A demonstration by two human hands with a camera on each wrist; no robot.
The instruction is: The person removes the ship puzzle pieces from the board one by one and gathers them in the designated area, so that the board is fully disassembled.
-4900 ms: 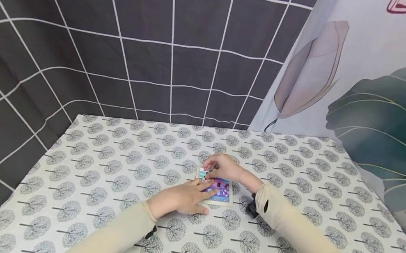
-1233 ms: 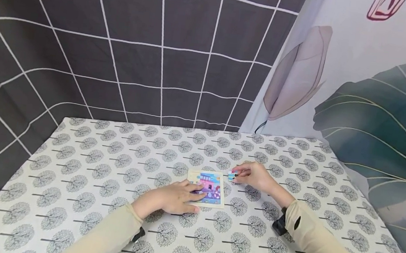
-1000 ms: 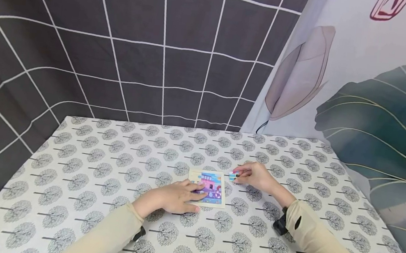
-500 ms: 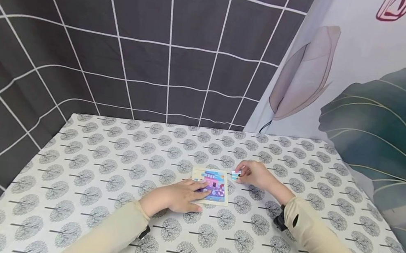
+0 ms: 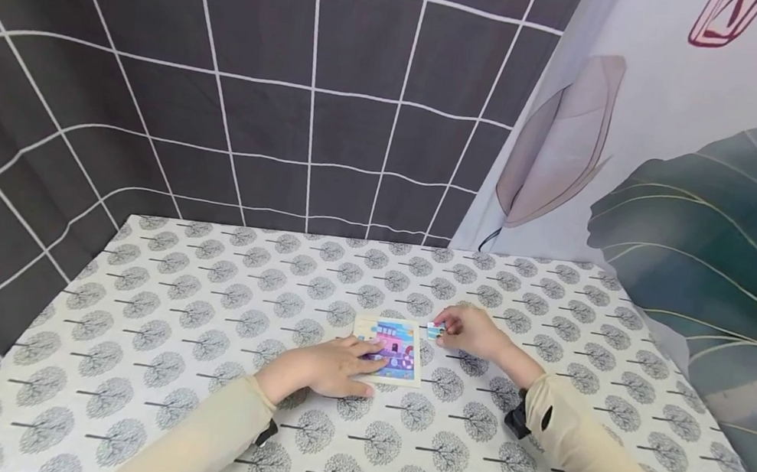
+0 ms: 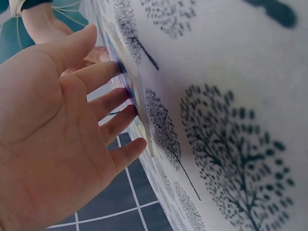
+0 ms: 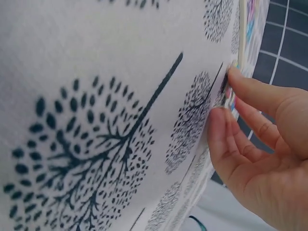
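Observation:
A small framed jigsaw puzzle (image 5: 398,382) with a pink, purple and blue picture lies on the cloth in the head view. My left hand (image 5: 337,368) rests its spread fingers on the puzzle's left part and covers some of it. In the left wrist view, its fingertips touch the puzzle along the thin board edge (image 6: 139,98). Just right of the frame, my right hand (image 5: 477,332) pinches a small puzzle piece (image 5: 434,333) with blue-green and white on it. The right wrist view shows thumb and fingers (image 7: 219,130) around the piece, mostly hidden, close to the cloth.
The table (image 5: 198,371) wears a white cloth printed with grey trees. A dark grid-patterned curtain (image 5: 253,115) hangs behind and at the left. A pale curtain with large leaves (image 5: 719,226) hangs at the right.
From the puzzle's upper left, my right hand has moved to the right of the frame with the piece. Lately it has only tilted the piece slightly. My left hand stays on the puzzle.

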